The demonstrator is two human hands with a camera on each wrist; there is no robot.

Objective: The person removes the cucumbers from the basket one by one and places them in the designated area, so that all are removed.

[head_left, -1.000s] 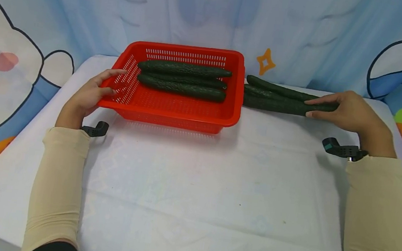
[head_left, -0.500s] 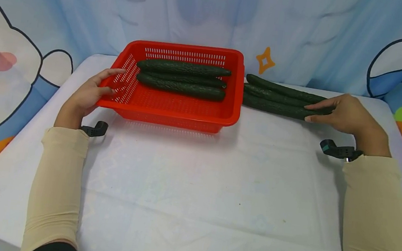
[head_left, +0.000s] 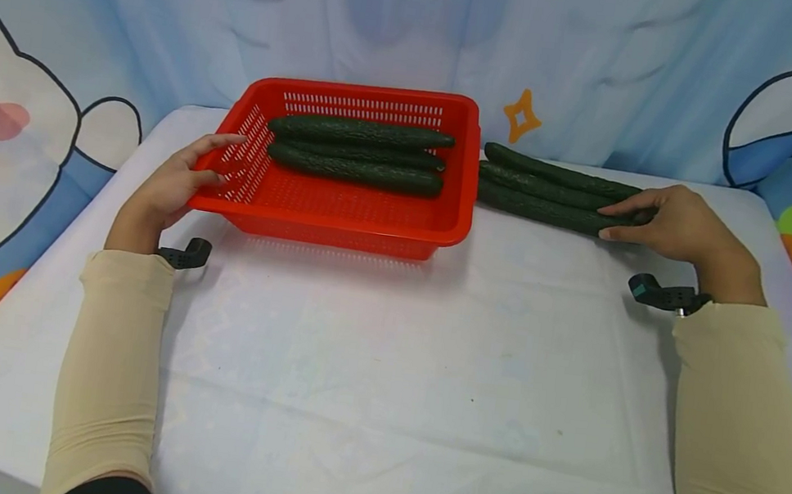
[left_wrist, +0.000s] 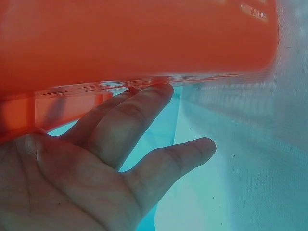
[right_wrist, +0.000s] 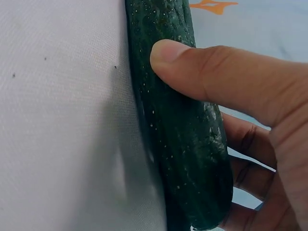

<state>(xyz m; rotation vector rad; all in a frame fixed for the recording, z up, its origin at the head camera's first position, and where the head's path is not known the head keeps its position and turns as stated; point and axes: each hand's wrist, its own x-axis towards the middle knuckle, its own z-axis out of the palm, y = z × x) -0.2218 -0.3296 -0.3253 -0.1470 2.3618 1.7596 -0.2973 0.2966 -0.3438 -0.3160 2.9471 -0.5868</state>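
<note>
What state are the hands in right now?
Left hand: holding the red basket by its left rim.
Right hand: holding the front cucumber of those outside the basket.

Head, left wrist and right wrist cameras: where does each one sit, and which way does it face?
Head: on the head, looking forward and down over the white table; left hand, right hand and sleeves show.
Left wrist: on that wrist, facing the red basket; palm and fingers show.
Right wrist: on that wrist, facing the gripped cucumber; thumb and fingers show.
Shared: head and right wrist both show the backdrop's orange star.
</note>
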